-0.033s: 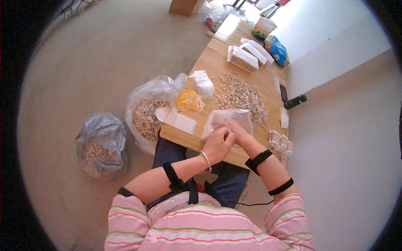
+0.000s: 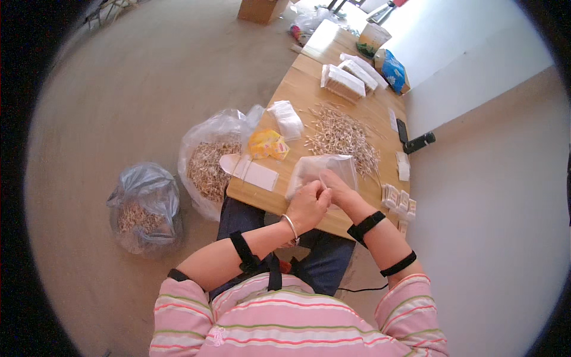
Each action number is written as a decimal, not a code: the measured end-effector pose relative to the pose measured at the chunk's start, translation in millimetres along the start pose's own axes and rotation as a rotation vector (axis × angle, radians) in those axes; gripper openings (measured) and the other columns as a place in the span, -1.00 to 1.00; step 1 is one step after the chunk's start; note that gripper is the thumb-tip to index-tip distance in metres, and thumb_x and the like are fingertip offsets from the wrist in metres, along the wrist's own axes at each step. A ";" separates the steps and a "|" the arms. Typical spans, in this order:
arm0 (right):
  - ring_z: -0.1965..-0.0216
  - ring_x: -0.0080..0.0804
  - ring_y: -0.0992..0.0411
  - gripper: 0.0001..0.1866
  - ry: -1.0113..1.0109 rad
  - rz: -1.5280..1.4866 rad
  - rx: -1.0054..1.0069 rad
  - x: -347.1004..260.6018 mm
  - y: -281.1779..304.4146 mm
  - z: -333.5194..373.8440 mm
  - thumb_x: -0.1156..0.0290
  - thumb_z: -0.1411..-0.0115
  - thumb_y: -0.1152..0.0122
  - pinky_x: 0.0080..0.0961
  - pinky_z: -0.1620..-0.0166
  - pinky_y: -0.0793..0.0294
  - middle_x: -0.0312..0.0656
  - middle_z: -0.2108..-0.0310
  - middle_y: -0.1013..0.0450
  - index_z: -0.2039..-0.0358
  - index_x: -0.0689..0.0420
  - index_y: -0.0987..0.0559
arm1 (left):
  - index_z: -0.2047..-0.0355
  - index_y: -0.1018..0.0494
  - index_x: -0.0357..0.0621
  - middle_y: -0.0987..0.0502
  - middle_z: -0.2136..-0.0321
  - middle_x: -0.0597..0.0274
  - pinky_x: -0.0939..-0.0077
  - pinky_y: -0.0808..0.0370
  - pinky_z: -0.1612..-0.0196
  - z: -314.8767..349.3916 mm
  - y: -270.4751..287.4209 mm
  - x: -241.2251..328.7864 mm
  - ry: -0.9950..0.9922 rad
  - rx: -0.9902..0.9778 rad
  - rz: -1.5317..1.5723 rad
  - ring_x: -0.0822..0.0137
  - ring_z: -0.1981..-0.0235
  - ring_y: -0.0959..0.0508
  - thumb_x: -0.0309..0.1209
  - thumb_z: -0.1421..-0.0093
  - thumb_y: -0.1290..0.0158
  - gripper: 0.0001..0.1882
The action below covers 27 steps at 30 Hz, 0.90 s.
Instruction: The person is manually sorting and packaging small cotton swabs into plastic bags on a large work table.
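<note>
A clear plastic bag [image 2: 303, 172] lies at the near edge of the wooden table, its mouth turned toward me. My left hand [image 2: 308, 207] is closed, thumb and fingers pinching the near edge of the bag. Close beside it, my right hand [image 2: 340, 189] grips the bag too, with its fingertips partly hidden by the plastic. Beyond the bag is a loose pile of cotton swabs [image 2: 339, 134]. Left of the bag lie a white tongue-shaped card [image 2: 259, 175], a yellow printed wrapper [image 2: 267, 144] and a stack of small white bags [image 2: 286, 120].
On the floor to the left stand a large clear sack [image 2: 208, 169] of swabs and a smaller grey sack [image 2: 143, 208]. Filled packs [image 2: 343, 82] lie farther along the table. Small packs [image 2: 397, 201] and a black cylinder [image 2: 420, 143] line the wall side.
</note>
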State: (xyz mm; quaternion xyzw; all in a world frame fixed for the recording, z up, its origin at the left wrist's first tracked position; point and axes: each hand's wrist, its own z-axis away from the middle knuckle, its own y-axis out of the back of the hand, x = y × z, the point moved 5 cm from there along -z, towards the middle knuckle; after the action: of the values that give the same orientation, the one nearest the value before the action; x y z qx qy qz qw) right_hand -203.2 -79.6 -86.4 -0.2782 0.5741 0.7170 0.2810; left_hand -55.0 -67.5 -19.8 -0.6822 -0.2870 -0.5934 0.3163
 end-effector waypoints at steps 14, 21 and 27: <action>0.34 -0.02 -0.44 -0.52 -0.306 0.284 0.732 -121.2 73.8 114.9 0.30 -0.03 -0.22 -0.17 0.25 -0.42 0.03 0.35 -0.45 0.06 0.20 -0.37 | 0.39 -0.45 -0.29 -0.53 0.48 0.09 0.45 -0.48 0.40 -37.3 21.9 119.6 -0.510 -0.053 -0.454 0.28 0.48 -0.56 -0.52 -0.08 -0.09 -0.90; 0.61 -0.49 -0.35 -0.45 -0.229 -0.266 0.783 -86.8 39.7 110.9 0.45 -0.05 -0.14 -0.50 0.48 -0.33 -0.24 0.67 -0.36 -0.07 0.26 -0.26 | 0.38 -0.54 -0.16 -0.54 0.31 0.03 0.30 -0.48 0.22 -80.8 -53.2 41.3 -0.381 -0.765 -1.529 0.12 0.24 -0.56 -0.55 0.01 -0.06 -0.84; 0.63 -0.59 -0.29 -0.44 -0.110 -0.445 0.761 -96.8 43.4 105.7 0.49 -0.06 -0.13 -0.57 0.52 -0.29 -0.32 0.66 -0.33 -0.09 0.25 -0.23 | 0.39 -0.58 -0.10 -0.57 0.29 0.08 0.35 -0.48 0.18 -103.0 -41.8 -9.5 -0.084 -0.995 -1.766 0.17 0.20 -0.56 -0.35 0.11 -0.21 -0.77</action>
State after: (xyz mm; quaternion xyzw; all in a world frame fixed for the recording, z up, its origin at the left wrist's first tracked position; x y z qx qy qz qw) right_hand -176.0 7.9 32.1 -0.2330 0.7075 0.3903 0.5411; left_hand -153.0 -120.6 -15.6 -0.3006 -0.4199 -0.6429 -0.5656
